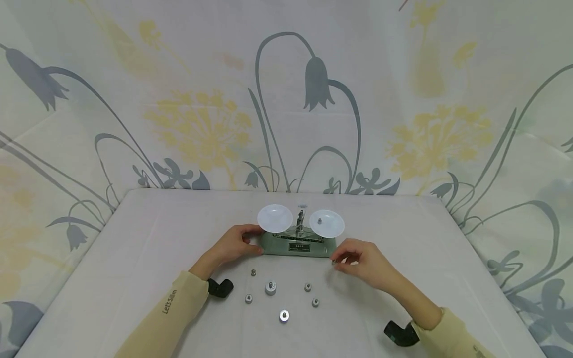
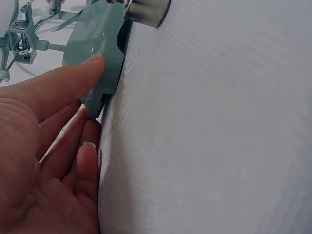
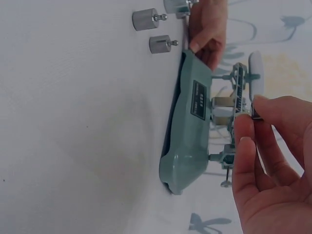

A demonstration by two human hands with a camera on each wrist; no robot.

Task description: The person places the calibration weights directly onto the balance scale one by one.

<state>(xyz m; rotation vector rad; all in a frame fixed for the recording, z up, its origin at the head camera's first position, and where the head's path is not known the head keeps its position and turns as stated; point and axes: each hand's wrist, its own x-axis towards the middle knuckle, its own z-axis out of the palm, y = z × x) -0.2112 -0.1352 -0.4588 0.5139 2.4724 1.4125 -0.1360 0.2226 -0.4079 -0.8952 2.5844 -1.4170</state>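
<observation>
White table (image 1: pixel 156 238), backed at 12 o'clock by a floral-printed drape (image 1: pixel 286 109): green pan balance (image 1: pixel 299 240) with metal weights.
Balance: set near the far edge; left end of its base gripped at 9 o'clock between thumb and fingers of the left hand (image 1: pixel 235 243). White pans: left pan (image 1: pixel 275 219) carried between 10 and 11 o'clock, right pan (image 1: pixel 327 223) at 2 o'clock, with one small weight (image 1: pixel 320 222) held in the latter. A small metal piece (image 3: pixel 255 116), largely hidden, is pinched in the fingers of the right hand (image 1: pixel 364 263), just beside the base at 4 o'clock. Six knobbed weights (image 1: pixel 270 288) are spread on the table from 5 to 8 o'clock, two larger, four smaller.
</observation>
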